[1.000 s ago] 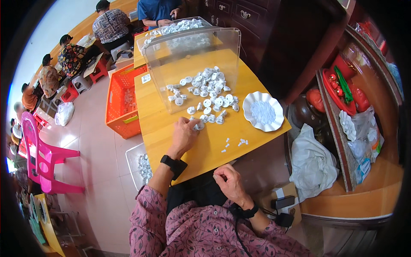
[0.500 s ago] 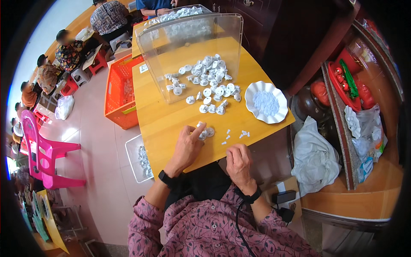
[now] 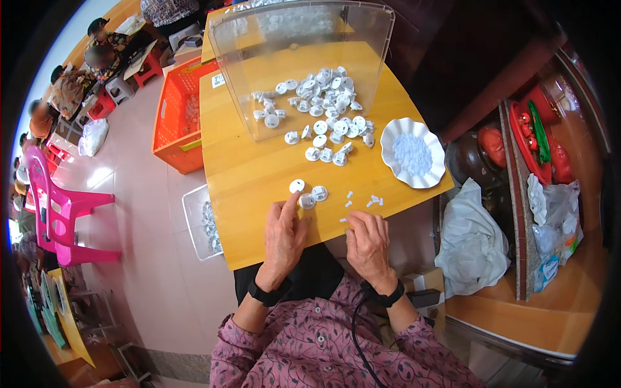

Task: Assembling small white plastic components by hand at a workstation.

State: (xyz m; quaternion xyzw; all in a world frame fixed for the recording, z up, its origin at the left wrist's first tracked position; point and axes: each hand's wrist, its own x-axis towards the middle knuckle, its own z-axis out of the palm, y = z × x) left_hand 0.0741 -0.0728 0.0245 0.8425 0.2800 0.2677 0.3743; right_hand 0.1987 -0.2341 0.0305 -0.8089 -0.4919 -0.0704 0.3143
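Observation:
My left hand [image 3: 284, 227] reaches over the near edge of the yellow table, index finger stretched out onto a white round plastic piece [image 3: 297, 186]. Two similar round pieces, greyer on top, lie right of that finger: one piece [image 3: 307, 201] close to it and another piece [image 3: 319, 193] beyond. My right hand [image 3: 369, 242] is at the table edge with fingers bent and thumb apart. Its index fingertip is at a small white peg [image 3: 343, 220]. Several more small pegs [image 3: 375, 201] lie just past the right fingers.
A pile of white round pieces [image 3: 330, 97] spreads from a clear plastic bin [image 3: 236, 84] tipped on its side. A white wavy-edged dish [image 3: 387, 152] of tiny pale parts stands right. Left are an orange crate [image 3: 169, 123], a clear tub [image 3: 194, 223] and a pink chair [image 3: 61, 207].
My left hand has drawn back from the round pieces, its index finger now on the left one, which stands apart. My right hand has moved forward to a peg. The view has shifted slightly.

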